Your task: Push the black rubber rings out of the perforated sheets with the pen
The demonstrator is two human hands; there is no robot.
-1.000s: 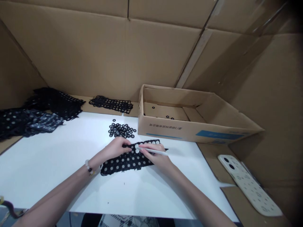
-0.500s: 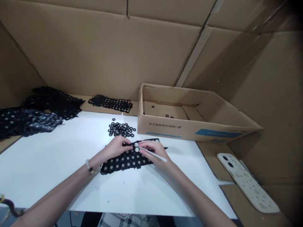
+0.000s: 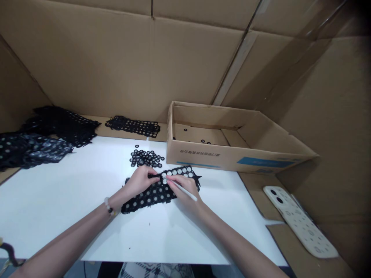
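A black perforated sheet (image 3: pixel 150 197) dotted with round holes lies on the white tabletop (image 3: pixel 72 200) in front of me. My left hand (image 3: pixel 141 180) is curled over its upper edge, fingertips pinching the sheet. My right hand (image 3: pixel 185 185) grips a thin white stick (image 3: pixel 182 190) like a pen, its tip against the sheet close to my left fingertips. A small heap of loose black rings (image 3: pixel 145 158) sits just beyond the sheet.
An open cardboard box (image 3: pixel 232 159) with a few rings inside stands behind the sheet to the right. More black perforated sheets are piled at the left (image 3: pixel 34 148) and at the back (image 3: pixel 131 126). A phone in a white case (image 3: pixel 298 222) lies at the right. Cardboard walls enclose the table.
My right hand has swung the white stick from nearly level to a steeper slant and shifted slightly left. The sheet's right end has lifted and bunched a little. My left hand stays put.
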